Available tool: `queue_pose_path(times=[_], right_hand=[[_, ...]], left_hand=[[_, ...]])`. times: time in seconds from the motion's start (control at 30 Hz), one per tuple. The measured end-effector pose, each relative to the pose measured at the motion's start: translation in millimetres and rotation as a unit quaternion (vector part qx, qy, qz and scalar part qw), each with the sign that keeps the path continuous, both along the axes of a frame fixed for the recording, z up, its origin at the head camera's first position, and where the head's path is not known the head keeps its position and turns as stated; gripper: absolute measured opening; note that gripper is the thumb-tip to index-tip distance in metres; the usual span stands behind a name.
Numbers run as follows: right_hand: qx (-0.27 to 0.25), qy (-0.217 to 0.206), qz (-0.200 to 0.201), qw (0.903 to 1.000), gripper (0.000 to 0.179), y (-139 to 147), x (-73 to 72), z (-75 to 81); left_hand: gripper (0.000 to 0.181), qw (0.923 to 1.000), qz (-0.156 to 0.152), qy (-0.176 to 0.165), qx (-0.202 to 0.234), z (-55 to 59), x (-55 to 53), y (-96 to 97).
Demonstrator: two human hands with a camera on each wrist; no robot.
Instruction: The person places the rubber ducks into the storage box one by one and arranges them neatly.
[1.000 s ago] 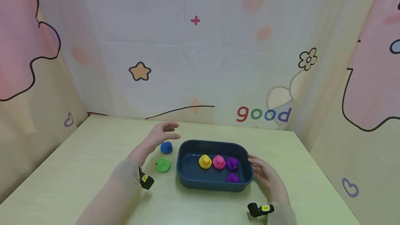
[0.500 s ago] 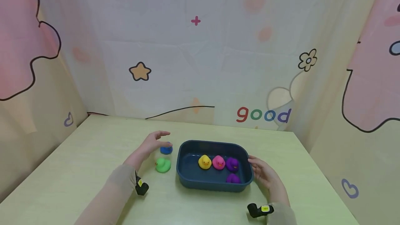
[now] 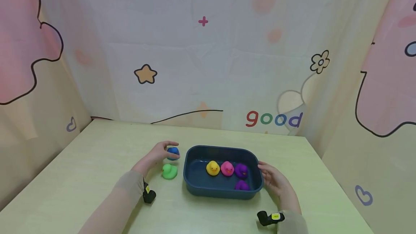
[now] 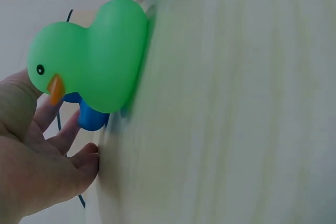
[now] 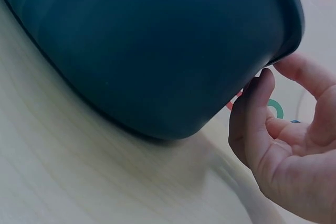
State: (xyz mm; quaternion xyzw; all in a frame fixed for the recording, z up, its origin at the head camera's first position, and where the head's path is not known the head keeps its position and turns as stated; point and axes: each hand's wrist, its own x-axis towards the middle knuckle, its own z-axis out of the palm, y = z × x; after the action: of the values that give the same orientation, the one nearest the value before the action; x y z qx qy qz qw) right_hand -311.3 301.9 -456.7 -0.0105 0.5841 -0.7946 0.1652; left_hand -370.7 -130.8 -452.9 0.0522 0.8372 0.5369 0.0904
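My left hand is around a blue rubber duck on the table, thumb across its near side and index finger over its far side. In the left wrist view a green rubber duck hides much of the blue one and of the fingertips. That green duck sits just nearer than the hand. My right hand rests its fingertips against the outside of a dark blue tray at its right end; one finger touches under the rim.
Inside the tray stand a yellow duck, a pink duck and two purple ducks, one partly hidden by the near wall. The pale wooden table ends at a printed curtain behind.
My left hand has come down and nearer, from above the blue duck to around it. The right hand, the tray and the ducks stay where they were.
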Motion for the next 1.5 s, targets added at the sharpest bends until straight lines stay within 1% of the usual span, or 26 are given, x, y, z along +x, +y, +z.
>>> queue_pose_path(times=[0.17,0.3,0.4,0.5,0.6,0.77,0.9,1.0,1.1,1.2,1.33,1.5], right_hand=[[-0.009,-0.004,-0.005,0.9999,0.018,1.2,-0.3,0.7],[-0.009,-0.002,-0.001,1.0000,0.017,1.9,0.3,1.6],[-0.012,-0.002,-0.001,0.9999,0.018,1.4,0.7,2.2],[-0.016,-0.006,-0.007,0.9998,0.018,0.5,0.6,2.3],[-0.015,-0.007,-0.005,0.9998,0.018,-0.1,-0.1,1.9],[-0.008,-0.004,0.002,1.0000,0.018,-1.5,-1.3,0.9],[-0.014,-0.009,-0.002,0.9999,0.017,-2.5,-1.6,0.9],[-0.014,-0.008,-0.001,0.9999,0.017,-2.0,-1.4,0.7],[-0.007,-0.003,0.001,1.0000,0.018,-1.2,-1.4,-0.4],[0.001,0.003,0.001,1.0000,0.019,-0.4,-1.1,-1.6],[0.003,0.006,0.003,1.0000,0.018,0.6,-0.9,-2.0],[-0.003,0.002,0.005,1.0000,0.018,1.0,-0.8,-1.2]], left_hand=[[0.057,0.9999,-0.002,0.003,-0.010,-4.3,-4.5,1.3],[0.056,0.9994,-0.003,0.010,-0.033,-5.8,-6.4,3.4],[0.054,0.9985,0.003,0.015,-0.053,-6.1,-7.4,5.3],[0.051,0.9977,0.012,0.019,-0.063,-7.1,-8.2,6.6],[0.047,0.9986,0.020,0.017,-0.045,-8.6,-8.3,6.3],[0.046,0.9993,0.035,0.002,0.013,-6.6,-5.6,2.1],[0.049,0.9989,0.039,0.005,0.027,-0.7,-3.2,-2.8],[0.050,0.9987,0.036,0.010,0.036,2.1,-2.5,-7.1],[0.051,0.9977,0.034,0.000,0.059,4.8,-0.3,-10.2],[0.052,0.9972,0.035,-0.005,0.066,7.8,3.5,-12.0],[0.053,0.9947,0.036,-0.011,0.096,8.4,6.5,-14.0],[0.055,0.9870,0.030,-0.034,0.154,5.2,6.7,-16.9]])
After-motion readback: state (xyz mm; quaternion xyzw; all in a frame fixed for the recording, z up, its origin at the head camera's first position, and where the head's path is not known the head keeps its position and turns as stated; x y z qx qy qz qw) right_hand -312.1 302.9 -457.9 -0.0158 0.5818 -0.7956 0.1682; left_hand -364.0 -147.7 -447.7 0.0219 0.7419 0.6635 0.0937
